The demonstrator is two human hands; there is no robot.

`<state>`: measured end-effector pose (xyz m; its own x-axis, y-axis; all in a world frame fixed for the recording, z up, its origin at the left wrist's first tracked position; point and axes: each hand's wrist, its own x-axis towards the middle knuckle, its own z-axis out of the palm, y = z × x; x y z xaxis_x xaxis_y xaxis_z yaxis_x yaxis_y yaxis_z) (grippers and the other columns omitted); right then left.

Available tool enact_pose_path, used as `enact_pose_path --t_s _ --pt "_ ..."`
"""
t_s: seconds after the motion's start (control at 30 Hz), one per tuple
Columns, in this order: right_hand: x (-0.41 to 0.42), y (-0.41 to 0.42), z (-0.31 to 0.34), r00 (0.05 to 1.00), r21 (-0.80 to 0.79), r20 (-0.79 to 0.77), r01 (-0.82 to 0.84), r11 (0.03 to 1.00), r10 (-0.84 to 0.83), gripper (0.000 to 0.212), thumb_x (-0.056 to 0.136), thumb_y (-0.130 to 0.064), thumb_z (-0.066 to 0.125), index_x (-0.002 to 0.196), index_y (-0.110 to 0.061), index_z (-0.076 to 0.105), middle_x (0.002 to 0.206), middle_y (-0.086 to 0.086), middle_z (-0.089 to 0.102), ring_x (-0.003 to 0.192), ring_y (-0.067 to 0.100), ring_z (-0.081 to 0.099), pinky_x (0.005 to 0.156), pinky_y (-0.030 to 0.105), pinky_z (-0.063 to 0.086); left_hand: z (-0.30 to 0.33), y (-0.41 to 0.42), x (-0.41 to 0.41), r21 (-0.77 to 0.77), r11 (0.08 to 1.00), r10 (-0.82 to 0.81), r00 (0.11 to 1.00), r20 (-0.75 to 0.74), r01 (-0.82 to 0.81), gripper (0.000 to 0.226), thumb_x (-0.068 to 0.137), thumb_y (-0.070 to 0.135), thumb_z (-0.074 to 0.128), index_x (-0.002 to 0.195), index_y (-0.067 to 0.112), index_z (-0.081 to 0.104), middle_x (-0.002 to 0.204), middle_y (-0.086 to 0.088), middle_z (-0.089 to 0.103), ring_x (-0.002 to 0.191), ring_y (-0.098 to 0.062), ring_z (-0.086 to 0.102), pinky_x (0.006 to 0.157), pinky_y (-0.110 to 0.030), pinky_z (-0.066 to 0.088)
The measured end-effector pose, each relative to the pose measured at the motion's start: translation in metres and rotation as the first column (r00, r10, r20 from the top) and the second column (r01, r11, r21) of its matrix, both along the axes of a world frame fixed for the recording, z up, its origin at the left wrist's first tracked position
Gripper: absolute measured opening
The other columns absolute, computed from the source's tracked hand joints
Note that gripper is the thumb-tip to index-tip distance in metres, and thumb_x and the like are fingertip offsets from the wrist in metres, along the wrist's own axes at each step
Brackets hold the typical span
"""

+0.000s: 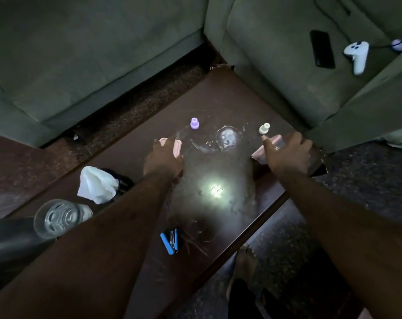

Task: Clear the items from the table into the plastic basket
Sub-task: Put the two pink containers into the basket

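A clear plastic basket with pink handles (177,147) stands on the dark table (218,93), its walls hard to make out. My left hand (163,161) is curled over the left pink handle. My right hand (287,153) lies over the right pink handle (257,153), fingers somewhat spread. Between my hands I see a purple-capped bottle (194,123), a clear round glass (227,137) and a white-capped bottle (264,128), apparently inside the basket. On the table nearer to me lie a white crumpled cloth (96,185), a glass tumbler (57,217) and a blue stapler (170,241).
Green sofas border the table at the back left (80,54) and back right (287,77). A black phone (322,49) and a white game controller (356,55) lie on the right sofa. A dark object (124,180) sits beside the cloth. Carpet lies to the right.
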<state>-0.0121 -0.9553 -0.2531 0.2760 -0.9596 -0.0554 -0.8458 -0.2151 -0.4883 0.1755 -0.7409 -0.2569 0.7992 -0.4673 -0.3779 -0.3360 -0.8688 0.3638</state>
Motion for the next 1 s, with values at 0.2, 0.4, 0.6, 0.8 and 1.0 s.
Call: enact_pose_path --t_s 0.2,0.4,0.6,0.8,1.0 --pt "0.015 -0.011 -0.017 0.912 0.453 0.241 0.198 0.869 -0.333 0.049 0.078 -0.026 0.071 0.121 -0.013 0.052 0.124 0.015 0.058 0.109 0.034 0.062 0.081 0.053 0.058 0.003 -0.006 0.000 0.004 0.999 0.034 0.999 -0.010 -0.034 0.058 0.090 0.033 0.062 0.143 0.033 0.039 0.159 -0.022 0.027 0.131 -0.046 0.046 0.105 -0.044 0.040" --pt "0.000 0.002 -0.033 0.874 0.545 0.390 0.033 0.838 -0.288 0.023 0.087 -0.007 0.061 0.107 -0.016 0.064 0.113 0.010 0.069 0.103 0.026 0.066 0.084 0.034 0.053 0.000 -0.006 0.003 -0.026 0.999 0.032 0.999 -0.013 -0.032 0.058 0.089 0.034 0.064 0.142 0.032 0.040 0.156 -0.018 0.033 0.137 -0.041 0.042 0.107 -0.043 0.037" --pt "-0.010 -0.001 -0.040 0.930 0.565 0.305 -0.005 0.825 -0.203 0.042 0.089 -0.007 0.059 0.131 -0.009 0.060 0.137 0.022 0.052 0.122 0.035 0.056 0.104 0.046 0.046 0.005 -0.003 0.003 -0.052 0.998 0.029 0.999 -0.025 -0.030 0.059 0.088 0.034 0.066 0.141 0.033 0.041 0.155 -0.016 0.036 0.139 -0.037 0.040 0.109 -0.041 0.036" --pt "0.000 0.019 -0.037 0.987 0.288 0.105 -0.145 0.947 0.119 0.082 0.069 -0.059 0.080 0.136 -0.029 0.042 0.132 0.015 0.044 0.116 0.035 0.051 0.098 0.044 0.044 0.004 -0.006 0.005 -0.028 0.998 0.060 0.997 -0.055 -0.062 0.058 0.088 0.034 0.066 0.141 0.037 0.041 0.158 -0.015 0.033 0.137 -0.037 0.043 0.107 -0.040 0.038" --pt "0.017 0.048 -0.020 0.985 0.193 0.012 -0.172 0.966 0.173 0.068 0.070 -0.044 0.081 0.127 -0.023 0.050 0.116 0.019 0.055 0.107 0.040 0.054 0.088 0.042 0.048 0.010 -0.008 -0.008 0.080 0.996 0.054 0.997 -0.047 -0.050 0.063 0.091 0.032 0.061 0.148 0.030 0.033 0.152 -0.018 0.031 0.124 -0.041 0.049 0.100 -0.044 0.045"
